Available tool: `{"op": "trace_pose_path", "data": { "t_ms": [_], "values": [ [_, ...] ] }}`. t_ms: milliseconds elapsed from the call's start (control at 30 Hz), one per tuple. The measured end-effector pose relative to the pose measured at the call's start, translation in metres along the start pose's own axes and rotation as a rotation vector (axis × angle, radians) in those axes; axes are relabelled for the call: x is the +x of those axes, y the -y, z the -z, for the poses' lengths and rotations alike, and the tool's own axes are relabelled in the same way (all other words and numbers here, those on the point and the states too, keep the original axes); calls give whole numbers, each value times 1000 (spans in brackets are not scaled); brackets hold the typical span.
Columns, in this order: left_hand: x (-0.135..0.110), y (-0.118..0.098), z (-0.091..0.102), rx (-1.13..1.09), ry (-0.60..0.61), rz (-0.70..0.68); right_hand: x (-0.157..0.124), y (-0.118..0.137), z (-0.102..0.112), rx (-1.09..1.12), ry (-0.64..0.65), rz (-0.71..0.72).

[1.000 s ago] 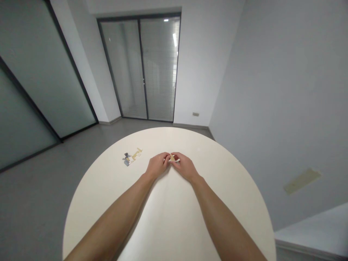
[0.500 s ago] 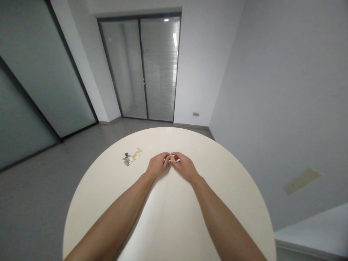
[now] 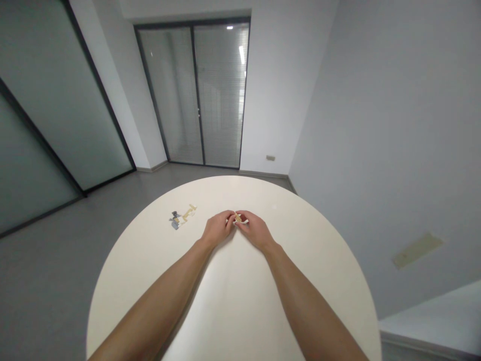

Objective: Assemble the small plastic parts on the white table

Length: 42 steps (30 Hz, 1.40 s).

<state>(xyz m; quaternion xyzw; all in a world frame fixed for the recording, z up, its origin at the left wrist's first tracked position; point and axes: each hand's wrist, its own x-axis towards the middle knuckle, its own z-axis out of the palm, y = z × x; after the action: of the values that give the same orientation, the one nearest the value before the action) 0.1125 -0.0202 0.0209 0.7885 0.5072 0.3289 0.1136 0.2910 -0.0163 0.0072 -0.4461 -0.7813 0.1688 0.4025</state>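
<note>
As left hand (image 3: 218, 226) and right hand (image 3: 256, 231) pinch a tan piece (image 3: 238, 218), round tabletop (image 3: 285, 260) below

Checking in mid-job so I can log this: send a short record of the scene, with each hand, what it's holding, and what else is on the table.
left hand: fingers on the small tan piece
right hand: fingers on the same piece
held: small tan piece, white piece beside it, partly hidden by the fingers
nearby: heap of grey and tan pieces, left of the hands, not touching them
surface: round cream table
</note>
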Motion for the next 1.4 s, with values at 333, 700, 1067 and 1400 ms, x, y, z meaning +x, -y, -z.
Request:
{"op": "trace_pose_path", "data": {
  "t_ms": [333, 700, 1067, 1400],
  "values": [
    [0, 0, -2, -14, -16, 31, 0, 2, 2, -25, -4, 8],
    [0, 0, -1, -2, -27, 25, 1, -2, 2, -42, 10, 1],
    [0, 1, -2, 10, -11, 18, 1, -5, 1, -71, 23, -13],
    [0, 0, -2, 24, -1, 32, 0, -3, 3, -73, 34, -21]
  ]
}}
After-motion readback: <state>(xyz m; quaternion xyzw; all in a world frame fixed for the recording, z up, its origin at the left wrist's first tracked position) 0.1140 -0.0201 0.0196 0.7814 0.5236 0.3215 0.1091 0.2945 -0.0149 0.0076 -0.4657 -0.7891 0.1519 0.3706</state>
